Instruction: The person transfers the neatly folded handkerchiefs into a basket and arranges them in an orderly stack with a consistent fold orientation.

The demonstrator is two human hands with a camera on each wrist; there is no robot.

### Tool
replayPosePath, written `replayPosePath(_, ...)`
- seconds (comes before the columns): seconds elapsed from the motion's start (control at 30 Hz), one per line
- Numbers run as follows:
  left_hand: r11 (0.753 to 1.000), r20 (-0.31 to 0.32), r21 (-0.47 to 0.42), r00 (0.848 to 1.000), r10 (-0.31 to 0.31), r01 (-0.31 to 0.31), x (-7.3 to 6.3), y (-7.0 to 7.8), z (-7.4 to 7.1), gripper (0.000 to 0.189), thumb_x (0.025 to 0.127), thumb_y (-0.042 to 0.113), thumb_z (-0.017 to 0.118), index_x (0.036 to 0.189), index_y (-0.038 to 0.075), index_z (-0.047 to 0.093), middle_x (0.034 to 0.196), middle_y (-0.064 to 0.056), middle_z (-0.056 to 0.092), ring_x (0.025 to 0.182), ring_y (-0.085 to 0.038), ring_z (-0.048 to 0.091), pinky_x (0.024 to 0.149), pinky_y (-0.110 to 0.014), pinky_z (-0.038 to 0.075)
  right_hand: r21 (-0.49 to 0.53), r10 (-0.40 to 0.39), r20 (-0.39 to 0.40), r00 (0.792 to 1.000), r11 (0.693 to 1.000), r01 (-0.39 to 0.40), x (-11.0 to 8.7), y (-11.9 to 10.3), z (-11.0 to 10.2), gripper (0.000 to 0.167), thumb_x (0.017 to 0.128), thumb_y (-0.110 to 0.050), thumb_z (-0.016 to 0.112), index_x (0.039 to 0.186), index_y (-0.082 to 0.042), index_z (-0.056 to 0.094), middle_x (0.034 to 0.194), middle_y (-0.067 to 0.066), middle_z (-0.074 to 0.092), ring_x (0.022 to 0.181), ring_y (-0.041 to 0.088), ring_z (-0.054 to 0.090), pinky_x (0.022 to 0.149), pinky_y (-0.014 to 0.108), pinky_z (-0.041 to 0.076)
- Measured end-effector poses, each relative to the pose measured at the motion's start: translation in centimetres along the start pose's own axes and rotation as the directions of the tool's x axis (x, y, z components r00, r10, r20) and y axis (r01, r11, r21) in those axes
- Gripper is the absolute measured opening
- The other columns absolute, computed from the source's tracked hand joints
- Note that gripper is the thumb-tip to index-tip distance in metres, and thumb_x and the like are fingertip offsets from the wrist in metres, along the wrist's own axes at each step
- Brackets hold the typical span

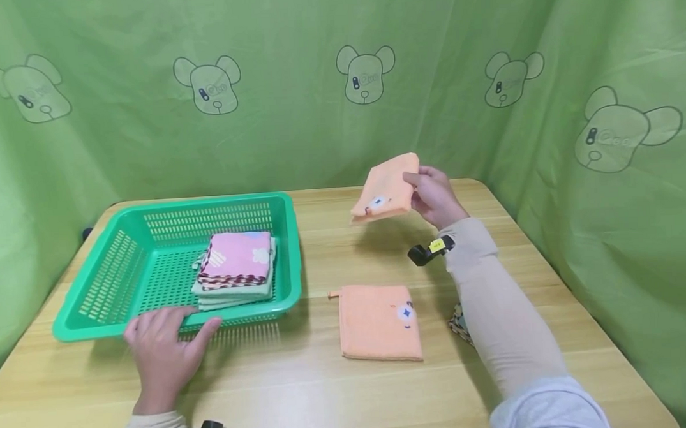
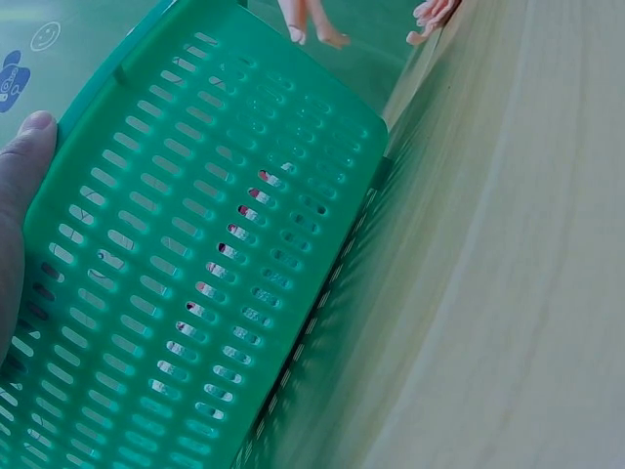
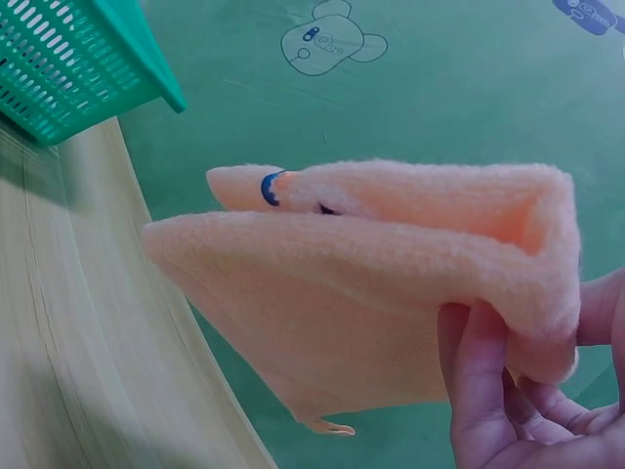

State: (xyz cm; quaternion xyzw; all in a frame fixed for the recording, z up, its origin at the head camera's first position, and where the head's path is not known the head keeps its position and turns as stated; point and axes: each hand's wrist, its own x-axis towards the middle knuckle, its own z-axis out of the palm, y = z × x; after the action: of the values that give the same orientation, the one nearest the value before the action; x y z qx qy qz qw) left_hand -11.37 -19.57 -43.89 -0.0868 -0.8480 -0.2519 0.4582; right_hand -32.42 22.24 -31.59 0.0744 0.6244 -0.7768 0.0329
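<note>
My right hand pinches a folded peach washcloth by its edge, raised above the far side of the table. The right wrist view shows the folded layers of this washcloth parted and a small hanging loop at its lower corner. My left hand grips the near rim of a green plastic basket, fingers over the rim and thumb along it. Inside, a pink patterned folded cloth tops a stack with pale green cloths. Another folded peach washcloth lies flat on the table.
A dark-and-light patterned cloth sits partly hidden under my right forearm. The wooden table is bordered by green curtains printed with bear heads, at the back and both sides.
</note>
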Motion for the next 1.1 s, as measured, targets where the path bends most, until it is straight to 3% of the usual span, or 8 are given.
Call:
replayPosePath(0.6,1.000,-0.004,0.000,1.000,0.008,-0.008,0.0,0.1,-0.1,0.081,0.083,0.079,0.045,0.081,0.001,0.068,0.081,-0.019,0.068,0.077,-0.041,0.054,0.082,-0.059,0.025,-0.029,-0.023,0.045,0.999,0.999,0.024,-0.5,-0.8,1.9,0.053,0.098,-0.005,0.054,0.144,0.000,0.029,0.122,0.012,0.049,0.101,0.021,0.058,0.084,0.029,0.052)
replayPosePath(1.1,1.000,0.019,0.008,1.000,-0.004,0.004,0.0,0.2,-0.2,0.081,0.083,0.079,0.045,0.082,0.001,0.067,0.082,-0.020,0.067,0.080,-0.042,0.054,0.083,-0.060,0.025,-0.056,-0.022,0.040,0.999,0.998,0.025,-0.9,-0.6,3.3,0.051,0.097,-0.004,0.054,0.142,-0.001,0.031,0.115,0.014,0.053,0.082,0.017,0.064,0.073,0.028,0.055)
